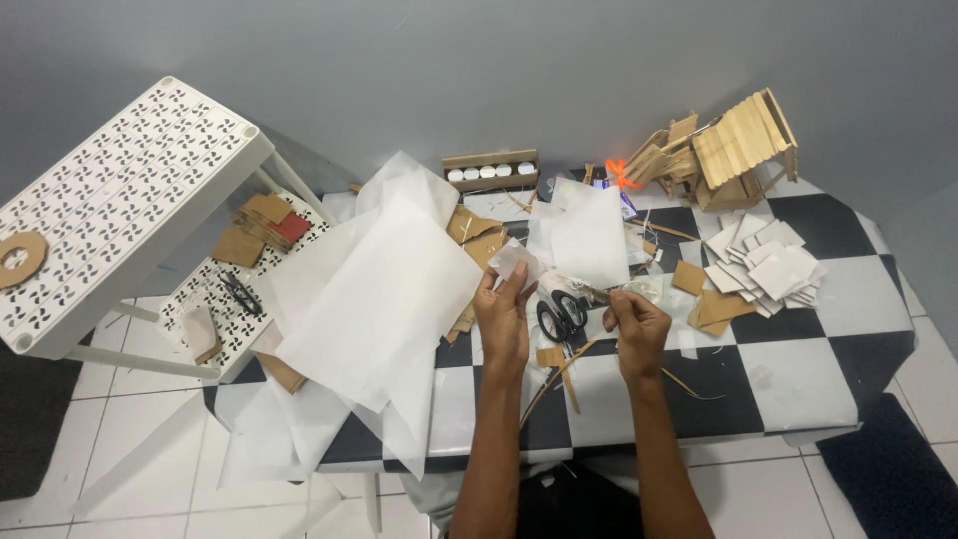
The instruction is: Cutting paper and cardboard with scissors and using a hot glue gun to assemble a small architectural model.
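- Our left hand (502,311) pinches a small white paper piece (514,262) between thumb and fingertips, holding it up over the checkered table (848,329); the piece sticks out at twelve o'clock from that hand.
- Our right hand (636,324) is curled shut around a thin stick-like tool (596,293), whose tip points to ten o'clock, towards the paper; what kind of tool it is we cannot tell.
- To work the piece well, we judge it best to keep the pinch near the paper's lower edge, so the upper part stays free and flat, and to bring the tool tip in slowly.
- Black-handled scissors (562,313) lie on the table between our two hands, just below the paper.
- Large white sheets (384,289) spread out at nine o'clock of the left hand.
- At two o'clock of the right hand sits a pile of white squares (766,266), and beyond it a small stick-built house (740,150).
- A white perforated rack (130,200) stands far off at nine o'clock.
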